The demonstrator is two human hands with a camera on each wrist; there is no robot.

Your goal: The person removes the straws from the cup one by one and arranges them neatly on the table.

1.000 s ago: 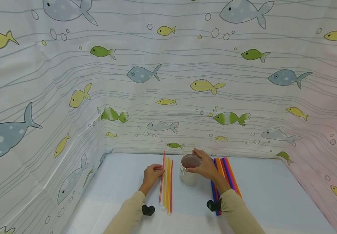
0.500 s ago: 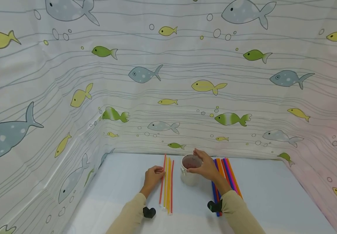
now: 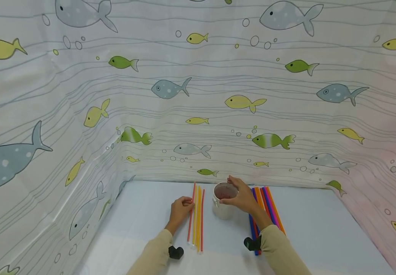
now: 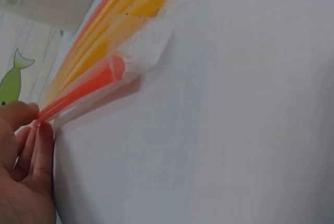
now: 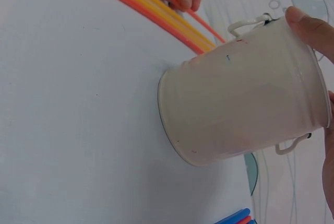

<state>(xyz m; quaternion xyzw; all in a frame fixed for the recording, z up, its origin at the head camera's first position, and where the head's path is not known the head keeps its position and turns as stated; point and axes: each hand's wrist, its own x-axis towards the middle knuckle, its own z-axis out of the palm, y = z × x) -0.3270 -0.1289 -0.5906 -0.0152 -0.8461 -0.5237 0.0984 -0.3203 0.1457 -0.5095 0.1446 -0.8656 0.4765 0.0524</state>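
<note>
**Straw pinched at left, pail held at right**

A red straw (image 4: 78,91) is pinched between thumb and fingertips of the left hand (image 3: 181,207); in the left wrist view its wrapped end is seen lifted slightly off the tabletop (image 3: 143,214). The straw belongs to a small bunch of red and yellow straws (image 3: 196,217), laid side by side and running from 12 to 6 o'clock, touching the left hand at its 3 o'clock side. Clear plastic wrapping (image 4: 156,41) is seen around the near ends of these straws.

The rim of a white metal pail (image 3: 222,206) is gripped from above by the right hand (image 3: 242,196), with the fingers curled over the far edge and the thumb on the near side. The pail is stood upright on the tabletop, between the two hands and just beside the red and yellow bunch at its 3 o'clock. Two small wire handle loops (image 5: 245,25) are shown on its sides in the right wrist view.

At 3 o'clock of the pail, partly covered by the right forearm, a second bunch of blue, orange, red and pink straws (image 3: 268,208) is laid flat, also running from 12 to 6 o'clock.

The tabletop is enclosed on three sides by a curtain (image 3: 198,95) printed with grey, yellow and green fish.
</note>
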